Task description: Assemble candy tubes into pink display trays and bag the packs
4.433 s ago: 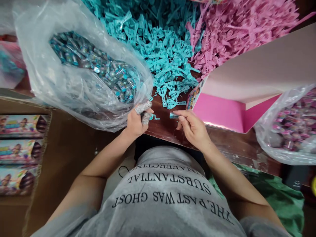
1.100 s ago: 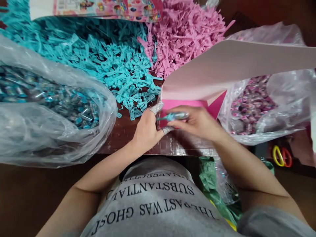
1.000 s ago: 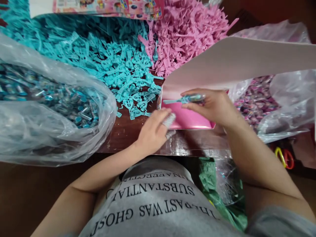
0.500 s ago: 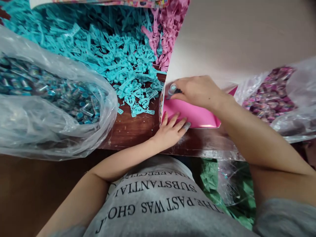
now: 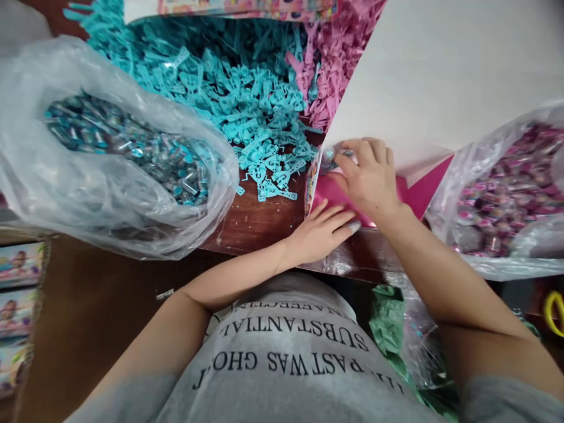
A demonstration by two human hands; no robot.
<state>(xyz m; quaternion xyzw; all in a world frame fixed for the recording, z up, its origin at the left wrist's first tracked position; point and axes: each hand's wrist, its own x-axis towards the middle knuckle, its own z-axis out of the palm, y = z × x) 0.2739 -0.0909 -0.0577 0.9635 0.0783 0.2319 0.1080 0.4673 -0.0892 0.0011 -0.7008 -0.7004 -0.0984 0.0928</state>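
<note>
A pink-lined box [image 5: 418, 197] with a printed side lies at the table's front edge, its tall white lid [image 5: 440, 76] raised behind. My left hand [image 5: 324, 232] rests on the box's near edge, its fingers spread and a grey wrap or ring on one of them. Inside the box is my right hand [image 5: 370, 176], thumb and fingers apart and bent downward. By its fingertips, in the far left corner, lie small clear tubes [image 5: 329, 156] with bluish ends. Part of them is hidden by the fingers.
A plastic bag [image 5: 194, 229] of blue-capped tubes stands left, another bag [image 5: 497, 267] of pink ones right. Piles of turquoise plastic pieces [image 5: 264, 111] and pink pieces [image 5: 330, 76] cover the back. Green crumpled plastic [image 5: 388, 317] is below the table edge [image 5: 238, 229].
The view has shifted, so things sit farther right. My right hand's fingers have spread away from the tubes in the corner. My left hand stays at the box's near edge.
</note>
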